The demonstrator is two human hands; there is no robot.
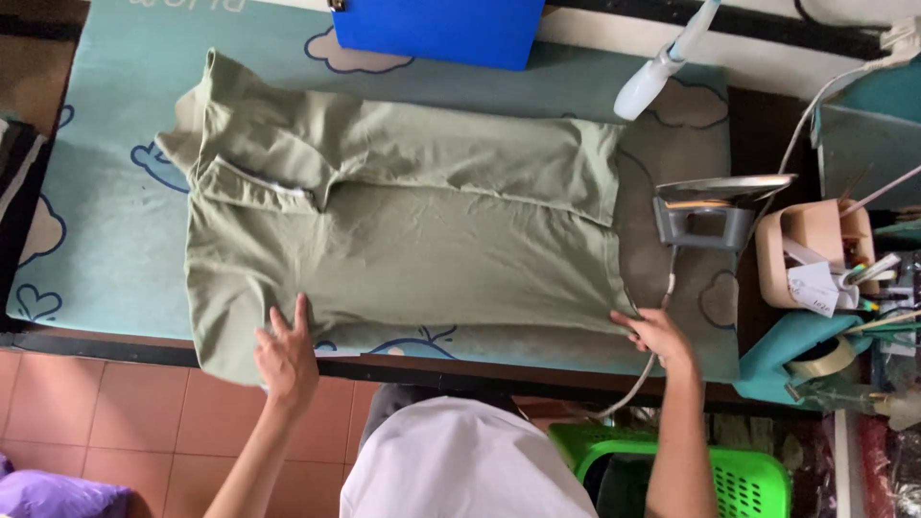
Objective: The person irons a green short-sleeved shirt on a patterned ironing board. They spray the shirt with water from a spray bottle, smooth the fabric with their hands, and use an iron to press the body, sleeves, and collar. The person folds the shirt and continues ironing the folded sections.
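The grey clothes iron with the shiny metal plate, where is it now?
In the head view, the grey clothes iron stands on end at the right of the olive-green polo shirt, beside the pink plastic organiser.

One green shirt (403,230), one iron (715,206), one spray bottle (662,67), two hands.

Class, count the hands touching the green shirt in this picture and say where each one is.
2. The left hand lies flat on the green shirt near its lower left edge; the right hand pinches the shirt's lower right corner.
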